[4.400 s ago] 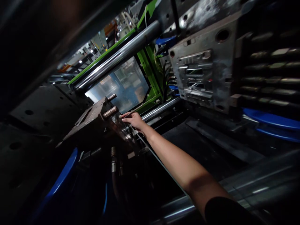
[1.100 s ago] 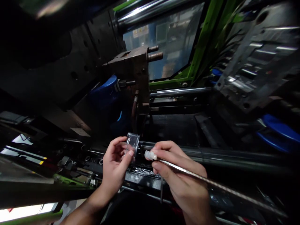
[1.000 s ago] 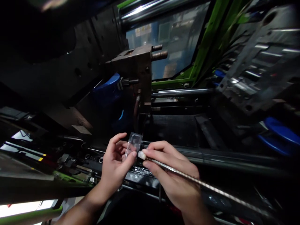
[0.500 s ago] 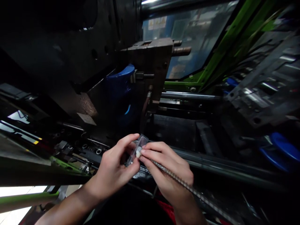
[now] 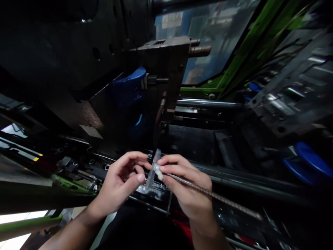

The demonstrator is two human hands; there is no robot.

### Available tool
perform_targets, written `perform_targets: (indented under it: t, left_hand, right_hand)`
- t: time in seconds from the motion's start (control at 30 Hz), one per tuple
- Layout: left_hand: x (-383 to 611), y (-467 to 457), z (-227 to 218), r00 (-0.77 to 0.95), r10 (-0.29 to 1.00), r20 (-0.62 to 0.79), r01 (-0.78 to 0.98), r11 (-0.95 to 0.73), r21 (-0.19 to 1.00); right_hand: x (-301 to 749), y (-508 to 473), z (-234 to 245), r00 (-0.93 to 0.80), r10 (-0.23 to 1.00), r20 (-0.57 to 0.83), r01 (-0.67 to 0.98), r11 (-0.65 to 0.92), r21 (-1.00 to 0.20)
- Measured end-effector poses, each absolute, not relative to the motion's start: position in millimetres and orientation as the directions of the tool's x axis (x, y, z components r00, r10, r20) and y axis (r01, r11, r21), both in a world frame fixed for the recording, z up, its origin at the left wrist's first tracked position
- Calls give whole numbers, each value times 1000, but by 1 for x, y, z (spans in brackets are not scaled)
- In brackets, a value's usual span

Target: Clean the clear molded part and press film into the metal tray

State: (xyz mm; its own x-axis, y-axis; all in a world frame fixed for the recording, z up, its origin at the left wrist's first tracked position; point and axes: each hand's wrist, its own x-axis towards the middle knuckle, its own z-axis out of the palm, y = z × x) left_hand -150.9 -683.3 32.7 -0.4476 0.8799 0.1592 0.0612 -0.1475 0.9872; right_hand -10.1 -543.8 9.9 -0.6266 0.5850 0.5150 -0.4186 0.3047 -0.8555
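My right hand point(image 5: 191, 187) pinches a clear plastic part point(image 5: 151, 176), a thin flat piece now seen nearly edge-on, by a small whitish knob point(image 5: 159, 172) on its side. A long ribbed metal rod point(image 5: 205, 189) also passes through this hand and slants down to the right. To the left of the plastic part, my left hand point(image 5: 125, 182) is open with its fingers loosely curved and thumb apart. Its fingertips are close to the plastic part; whether they touch it, I cannot tell.
Ahead stands a dark metal mold block point(image 5: 166, 66) with guide pins, beside a blue clamp point(image 5: 130, 85). At right are another mold half point(image 5: 283, 100) and a blue part point(image 5: 309, 163). Polished bars point(image 5: 208, 103) run across, and a green frame point(image 5: 241, 52) surrounds a window.
My left hand has let go of the clear plastic part and drawn slightly left. The part has turned edge-on in my right hand. The camera view has shifted a little.
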Motion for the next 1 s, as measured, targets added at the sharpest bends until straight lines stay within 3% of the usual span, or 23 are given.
perform_targets:
  t: [0.4,1.0]
  left_hand:
    - [-146,-666,27,-396,913,-95,-385,-71,920]
    - [-146,-654,21,-389,912,-129,-481,-82,873]
  right_hand:
    - [-9,-542,11,-684,560,468,-444,189,-876]
    - [-9,-543,9,-688,549,474,-474,155,-867]
